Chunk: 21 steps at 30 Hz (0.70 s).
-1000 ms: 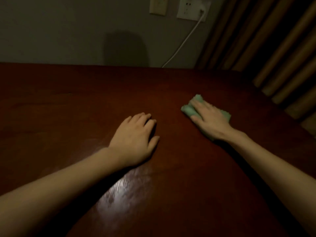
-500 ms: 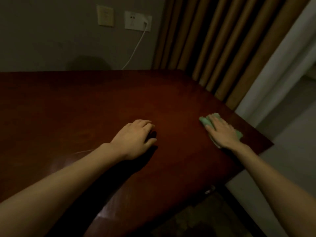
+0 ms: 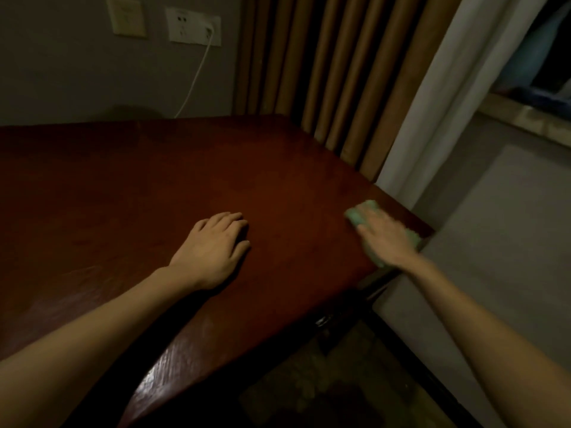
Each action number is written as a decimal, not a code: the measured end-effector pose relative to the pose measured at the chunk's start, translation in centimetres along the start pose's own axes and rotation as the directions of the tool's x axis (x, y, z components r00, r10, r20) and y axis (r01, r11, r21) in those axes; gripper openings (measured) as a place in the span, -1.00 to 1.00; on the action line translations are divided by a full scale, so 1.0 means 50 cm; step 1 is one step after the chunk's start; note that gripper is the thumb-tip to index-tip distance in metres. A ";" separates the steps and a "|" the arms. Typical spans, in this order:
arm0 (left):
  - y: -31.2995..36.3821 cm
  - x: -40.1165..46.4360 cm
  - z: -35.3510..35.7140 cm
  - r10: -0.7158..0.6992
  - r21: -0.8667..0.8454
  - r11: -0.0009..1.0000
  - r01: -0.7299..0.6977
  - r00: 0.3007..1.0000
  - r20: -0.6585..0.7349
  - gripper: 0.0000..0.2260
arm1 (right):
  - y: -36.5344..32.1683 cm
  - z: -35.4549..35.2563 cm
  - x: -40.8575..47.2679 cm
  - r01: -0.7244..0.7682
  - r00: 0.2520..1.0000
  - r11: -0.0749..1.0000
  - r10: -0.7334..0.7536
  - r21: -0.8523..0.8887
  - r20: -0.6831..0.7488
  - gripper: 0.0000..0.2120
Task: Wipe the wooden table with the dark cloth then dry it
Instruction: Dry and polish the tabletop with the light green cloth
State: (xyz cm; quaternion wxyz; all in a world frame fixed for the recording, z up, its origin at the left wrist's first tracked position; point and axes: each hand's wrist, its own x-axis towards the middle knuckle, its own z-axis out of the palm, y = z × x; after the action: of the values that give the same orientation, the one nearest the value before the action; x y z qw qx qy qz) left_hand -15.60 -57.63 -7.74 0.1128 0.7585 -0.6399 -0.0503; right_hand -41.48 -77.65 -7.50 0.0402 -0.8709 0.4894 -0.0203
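The dark red wooden table point(image 3: 139, 186) fills the left and middle of the head view. A green cloth point(image 3: 360, 213) lies flat near the table's right corner. My right hand point(image 3: 384, 239) presses on the cloth with straight fingers and covers most of it; the hand is blurred. My left hand point(image 3: 216, 248) rests palm down on the bare wood near the middle, its fingers lightly bent, holding nothing.
The table's right edge point(image 3: 398, 267) runs close beside the cloth, with floor below. Brown curtains point(image 3: 324, 72) hang behind the far right corner. A wall socket point(image 3: 193, 26) with a white cable sits above the table's far edge.
My right hand has slid the cloth to the right, towards the table's right corner. The view has turned right, showing the table edge and floor. My left hand stays in place.
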 end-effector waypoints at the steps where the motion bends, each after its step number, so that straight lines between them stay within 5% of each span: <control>1: 0.000 0.000 0.001 0.001 0.001 1.000 -0.001 1.000 0.000 -0.53 | 0.041 -0.004 0.020 -0.098 0.995 0.995 0.098 0.008 0.000 -0.51; 5: -0.001 0.001 0.004 0.005 -0.017 1.000 -0.005 1.000 -0.006 -0.53 | 0.048 -0.002 0.052 -0.225 0.974 0.974 0.226 0.038 -0.018 -0.48; 8: -0.003 0.002 0.005 0.009 -0.017 1.000 -0.009 1.000 -0.010 -0.53 | -0.081 0.015 -0.011 0.054 0.997 0.998 -0.054 0.009 -0.054 -0.49; 11: -0.004 0.002 0.007 0.002 -0.008 1.000 -0.002 1.000 0.001 -0.53 | -0.211 0.028 -0.120 0.408 0.913 0.913 -0.408 0.013 -0.007 -0.45; 13: -0.006 0.002 0.007 0.007 -0.005 1.000 -0.007 1.000 0.006 -0.52 | -0.211 0.024 -0.133 0.482 0.876 0.876 -0.482 0.031 0.019 -0.41; 15: -0.006 0.002 0.005 0.011 -0.006 1.000 -0.011 1.000 0.015 -0.51 | -0.139 0.012 -0.086 0.379 0.926 0.925 -0.378 0.036 -0.018 -0.42; 17: -0.005 0.000 0.005 0.007 -0.011 1.000 -0.007 1.000 0.019 -0.51 | -0.021 0.002 -0.022 0.106 0.991 0.994 -0.103 0.040 -0.080 -0.49; 19: -0.004 -0.001 0.005 0.005 -0.015 1.000 -0.005 1.000 0.015 -0.51 | 0.086 -0.009 0.026 -0.158 0.984 0.987 0.161 0.039 -0.072 -0.50; 21: -0.003 0.001 0.005 0.010 -0.011 1.000 -0.010 1.000 0.005 -0.51 | 0.135 -0.009 0.051 -0.263 0.963 0.964 0.264 0.031 -0.050 -0.48</control>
State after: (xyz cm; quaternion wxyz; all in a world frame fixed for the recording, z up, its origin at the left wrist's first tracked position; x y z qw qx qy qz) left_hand -15.51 -57.66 -8.02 0.1158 0.7546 -0.6435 -0.0552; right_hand -45.93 -83.36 -7.67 0.0397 -0.7966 0.6016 -0.0439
